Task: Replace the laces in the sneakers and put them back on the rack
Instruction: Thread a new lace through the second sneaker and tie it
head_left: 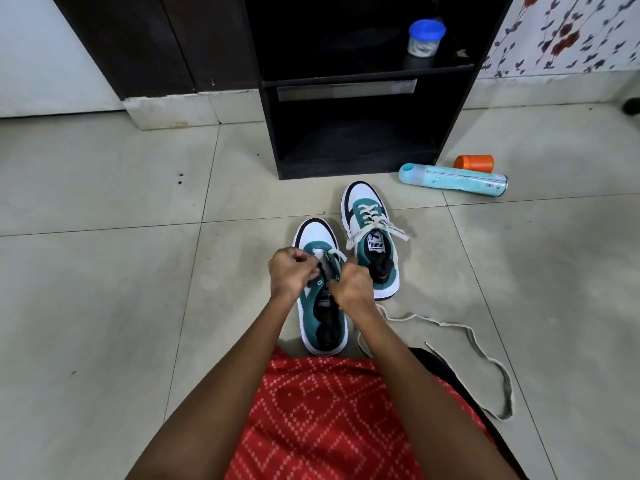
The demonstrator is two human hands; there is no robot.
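Two white-and-teal sneakers stand on the tiled floor before a black rack point(360, 147). On the near sneaker point(313, 317) both my hands work at the eyelets. My left hand point(289, 271) pinches a white lace point(329, 254) over the tongue, and my right hand point(351, 284) grips the lace on the other side. The far sneaker point(369, 237) stands a little ahead to the right, fully laced with a bow. A loose off-white lace point(485, 355) trails over the floor to the right of my arm.
A teal bottle point(450, 183) lies on its side right of the rack, with an orange container point(474, 163) behind it. A blue-lidded jar point(424, 38) stands on the rack's upper shelf. My red patterned garment point(329, 417) fills the bottom middle.
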